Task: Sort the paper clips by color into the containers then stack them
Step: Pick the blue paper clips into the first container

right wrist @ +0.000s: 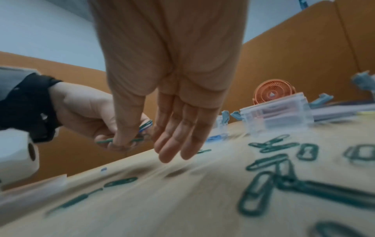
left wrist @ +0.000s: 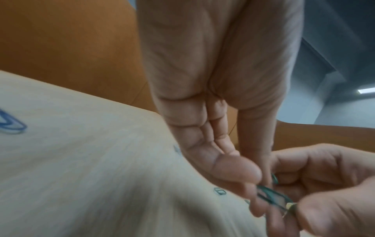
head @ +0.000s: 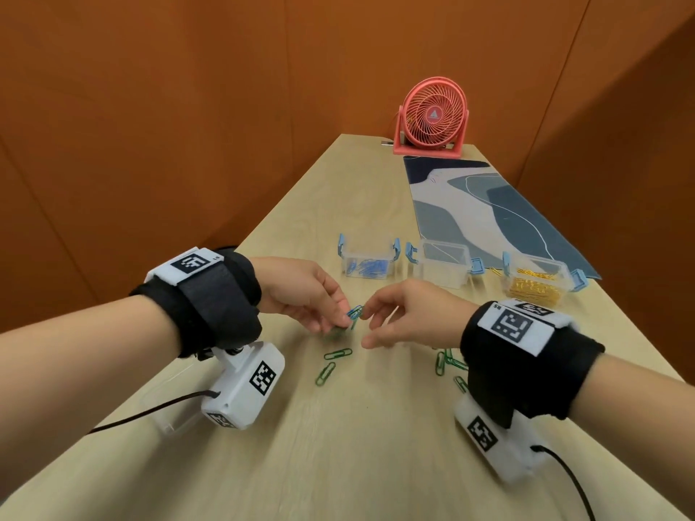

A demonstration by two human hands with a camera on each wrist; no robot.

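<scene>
item: left hand (head: 301, 291), wrist in a black strap with a white camera block, nearest the head camera; grip pinched on a small tangled bunch of blue and green wire paper clips (head: 353, 314) held just above the pale wooden table (head: 376, 426). 
item: right hand (head: 406, 317); thumb and forefinger reach into the same bunch, other fingers straight and relaxed. whether its grip has closed on a clip cannot be told. 
item: loose green wire paper clips (head: 331, 364) lying flat on the table beneath and right of the hands. 
item: three clear plastic containers with blue latches, in a row beyond the hands: one holding blue clips (head: 366, 263), one apparently empty (head: 443, 265), one holding yellow clips (head: 536, 282). 
handling note: the bunch looks interlocked; best to hold it steady in the left and slide one clip out along its loop with the right, not pull sideways. greens likely belong in the empty container.
</scene>
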